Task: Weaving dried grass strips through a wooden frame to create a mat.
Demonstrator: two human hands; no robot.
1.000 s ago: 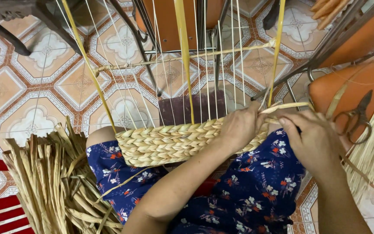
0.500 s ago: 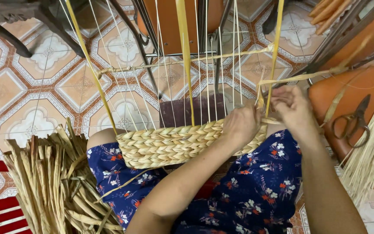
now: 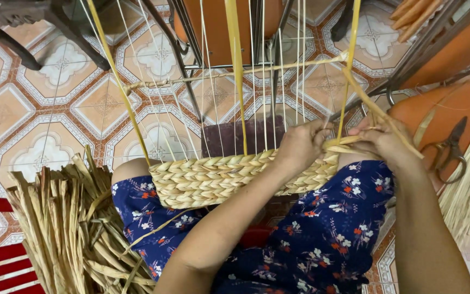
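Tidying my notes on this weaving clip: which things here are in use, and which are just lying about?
In use:
- woven mat
- upright strands
- loose strand, held by the right hand
- left hand, on the mat's edge

Lying about:
- bundle of dried strips
- scissors
- orange seat

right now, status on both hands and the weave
Left hand pressing woven mat edge. Right hand pinching a straw strand. Warp strings taut, nothing in the way.
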